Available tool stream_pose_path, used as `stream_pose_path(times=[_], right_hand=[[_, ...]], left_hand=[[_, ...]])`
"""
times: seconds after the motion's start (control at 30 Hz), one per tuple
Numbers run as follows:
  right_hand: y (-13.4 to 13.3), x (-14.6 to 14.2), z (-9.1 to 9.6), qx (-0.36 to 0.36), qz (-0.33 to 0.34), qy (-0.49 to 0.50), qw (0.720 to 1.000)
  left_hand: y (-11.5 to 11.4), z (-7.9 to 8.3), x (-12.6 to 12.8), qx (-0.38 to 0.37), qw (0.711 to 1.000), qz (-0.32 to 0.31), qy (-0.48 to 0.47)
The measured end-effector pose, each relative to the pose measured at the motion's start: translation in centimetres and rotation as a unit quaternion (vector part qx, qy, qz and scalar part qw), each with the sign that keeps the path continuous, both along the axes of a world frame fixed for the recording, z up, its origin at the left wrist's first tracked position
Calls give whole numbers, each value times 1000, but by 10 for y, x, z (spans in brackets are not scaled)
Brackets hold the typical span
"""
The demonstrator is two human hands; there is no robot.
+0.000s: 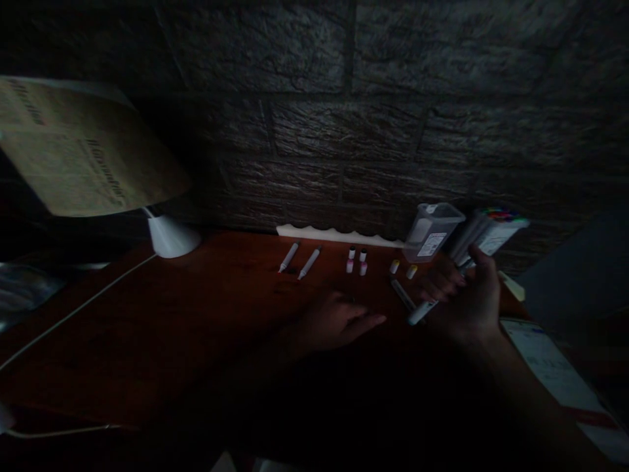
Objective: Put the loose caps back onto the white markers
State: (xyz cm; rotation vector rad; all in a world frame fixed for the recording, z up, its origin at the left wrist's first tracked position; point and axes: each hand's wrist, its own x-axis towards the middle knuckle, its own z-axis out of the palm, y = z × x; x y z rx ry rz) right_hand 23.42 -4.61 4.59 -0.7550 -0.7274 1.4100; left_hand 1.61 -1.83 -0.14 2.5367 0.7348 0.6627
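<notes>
My right hand (pixel 466 298) is closed around a white marker (pixel 421 313), whose lower end sticks out to the left of the fingers. Just beside it, another marker (pixel 403 294) lies slanted on the wooden table (pixel 196 314). My left hand (pixel 339 321) hovers over or rests on the table, its fingers apart and the index stretched towards the right hand; I see nothing held in it. Farther back lie two white markers without caps, a left one (pixel 289 257) and a right one (pixel 309 263). Small caps with black and pink ends (pixel 363 268) and yellow-ended caps (pixel 394 267) stand or lie near the wall.
A clear plastic box (pixel 432 229) stands behind my right hand, beside a case full of colour-tipped markers (pixel 491 229). At left is a lamp with a paper shade (pixel 88 151) and a white cord (pixel 93 301). Printed paper (pixel 550 367) lies at right. A brick wall (pixel 314 118) closes off the back.
</notes>
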Motion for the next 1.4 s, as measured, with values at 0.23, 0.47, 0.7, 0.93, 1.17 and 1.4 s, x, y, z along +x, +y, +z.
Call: stream_pose_path(times=[0.23,0.47,0.7,0.93,1.17,1.4], right_hand=[[2,-35,-16,1,21,-13,1000],[-2,-55,-28,72,52,-78,993],[19,44,-15,37,-344,-501,793],[36,107,-58,-95,-346,-681,639],[37,98,-66,-131,-283,-728,610],[37,97,-63,-124,-221,-731,633]], left_hand=[[2,9,0,-140,983,56,-99],[5,1,9,-301,945,-15,-125],[10,6,4,-352,922,47,-154],[9,2,7,-371,911,52,-172],[6,6,4,-398,901,19,-174],[8,9,0,-357,920,6,-160]])
